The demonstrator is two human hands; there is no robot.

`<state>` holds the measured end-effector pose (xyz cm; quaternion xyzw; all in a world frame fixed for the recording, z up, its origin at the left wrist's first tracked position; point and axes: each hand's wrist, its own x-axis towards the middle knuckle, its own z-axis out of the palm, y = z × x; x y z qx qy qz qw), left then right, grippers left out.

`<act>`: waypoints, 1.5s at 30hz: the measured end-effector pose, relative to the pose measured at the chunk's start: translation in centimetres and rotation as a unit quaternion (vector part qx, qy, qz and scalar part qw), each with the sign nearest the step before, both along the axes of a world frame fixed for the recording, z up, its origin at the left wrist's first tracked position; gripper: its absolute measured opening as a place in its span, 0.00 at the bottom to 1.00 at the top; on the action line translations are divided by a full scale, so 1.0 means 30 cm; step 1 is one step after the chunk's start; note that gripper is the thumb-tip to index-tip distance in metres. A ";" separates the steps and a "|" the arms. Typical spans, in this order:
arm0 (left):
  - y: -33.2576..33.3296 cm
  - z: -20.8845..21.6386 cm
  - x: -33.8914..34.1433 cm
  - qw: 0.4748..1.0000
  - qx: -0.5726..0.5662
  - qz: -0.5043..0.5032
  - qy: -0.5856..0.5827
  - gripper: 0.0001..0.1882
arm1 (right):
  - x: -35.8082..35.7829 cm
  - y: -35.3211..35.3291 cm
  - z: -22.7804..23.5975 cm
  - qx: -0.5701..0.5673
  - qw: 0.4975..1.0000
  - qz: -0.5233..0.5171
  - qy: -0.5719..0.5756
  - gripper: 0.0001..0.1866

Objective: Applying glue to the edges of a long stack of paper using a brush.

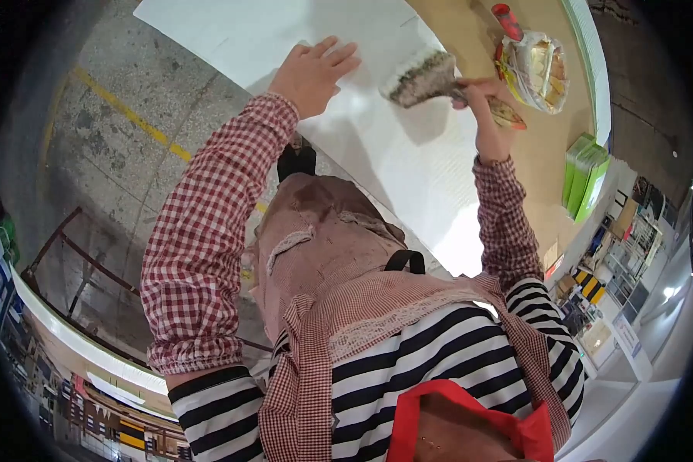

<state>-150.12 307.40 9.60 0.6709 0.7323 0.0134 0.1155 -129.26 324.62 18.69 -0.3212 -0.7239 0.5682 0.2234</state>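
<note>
A large white sheet (377,131) lies over the tan work surface. My left hand (314,75) is at the sheet's left edge, palm down with fingers outstretched, holding nothing; whether it presses on the sheet is hard to tell. My right hand (481,98) grips a wide paint brush (427,82) by its handle, whose worn end sticks out past my fingers to the right. Its bristles are whitish and dirty, pointing left over the sheet, with a shadow just below them. I cannot tell if the bristles touch the sheet.
Right of the brush, a plastic-lined tub (545,73) with yellowish contents stands on the tan board (470,23). A red-handled tool (507,21) leans at it. Green stacked pieces (585,177) sit by the right edge. A dark metal frame (85,258) stands at left on the concrete floor.
</note>
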 end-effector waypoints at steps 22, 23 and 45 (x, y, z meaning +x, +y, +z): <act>-0.024 -0.080 -0.005 0.993 0.101 0.038 -0.038 0.28 | -0.066 -0.083 -0.035 0.137 0.989 0.031 0.046 0.04; -0.019 -0.078 -0.002 0.997 0.073 0.033 -0.005 0.28 | -0.052 -0.077 -0.062 0.139 0.989 0.031 0.044 0.04; -0.027 0.000 -0.040 0.996 0.054 0.041 -0.049 0.21 | -0.031 -0.161 -0.063 0.210 0.969 0.127 -0.012 0.06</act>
